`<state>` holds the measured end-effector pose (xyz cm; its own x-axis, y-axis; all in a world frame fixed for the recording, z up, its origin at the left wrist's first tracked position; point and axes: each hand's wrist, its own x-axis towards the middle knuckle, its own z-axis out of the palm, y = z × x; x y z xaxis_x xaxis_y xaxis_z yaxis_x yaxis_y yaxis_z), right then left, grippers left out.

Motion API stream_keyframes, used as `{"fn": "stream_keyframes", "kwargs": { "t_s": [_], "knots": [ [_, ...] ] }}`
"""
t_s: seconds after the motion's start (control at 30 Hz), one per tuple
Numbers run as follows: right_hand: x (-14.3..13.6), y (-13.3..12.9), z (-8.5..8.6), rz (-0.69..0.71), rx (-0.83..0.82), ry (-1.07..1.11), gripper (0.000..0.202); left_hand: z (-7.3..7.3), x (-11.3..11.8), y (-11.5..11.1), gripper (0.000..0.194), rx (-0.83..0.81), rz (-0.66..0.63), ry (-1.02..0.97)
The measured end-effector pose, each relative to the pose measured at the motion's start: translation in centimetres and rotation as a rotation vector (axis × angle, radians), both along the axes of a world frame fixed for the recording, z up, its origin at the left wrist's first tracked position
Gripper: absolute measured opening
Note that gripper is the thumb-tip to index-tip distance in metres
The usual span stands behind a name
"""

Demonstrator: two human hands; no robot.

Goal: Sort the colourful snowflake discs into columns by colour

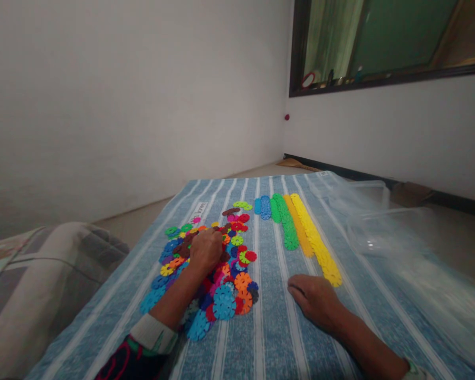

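Note:
A pile of colourful plastic snowflake discs (224, 302) is spread over the left half of the striped cloth. My left hand (206, 250) reaches into its middle, fingers curled down among brown and red discs; whatever they pinch is hidden. On the cloth to the right, my right hand (314, 298) rests in a closed curl, and its inside cannot be seen. Just beyond it ends a long overlapping row of yellow discs (315, 240). Beside that lie an orange-yellow row (300, 226), green rows (288, 224) and short blue rows (265, 208). A small brown row (231, 212) lies behind the pile.
Blue striped cloth (273, 338) covers the table. Clear plastic containers (391, 229) stand along its right side, with crumpled clear plastic (439, 290) nearer me. A fabric-covered seat or bed (63, 279) is at the left. White walls (142, 95) rise behind.

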<state>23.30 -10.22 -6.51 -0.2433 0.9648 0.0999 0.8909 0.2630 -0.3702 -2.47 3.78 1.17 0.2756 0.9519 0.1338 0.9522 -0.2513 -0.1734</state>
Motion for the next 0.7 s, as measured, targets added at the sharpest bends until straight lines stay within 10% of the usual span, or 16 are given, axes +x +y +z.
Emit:
{"fn": "stream_keyframes", "kwargs": {
  "t_s": [0.27,0.7],
  "knots": [
    [-0.2,0.1,0.5,-0.016,-0.010,-0.013,0.025,-1.8,6.9,-1.0,0.030,-0.187,-0.422,-0.443],
    [-0.3,0.2,1.1,-0.028,-0.034,-0.030,0.023,-4.8,14.4,0.0,0.026,-0.333,-0.350,-0.749]
  ]
}}
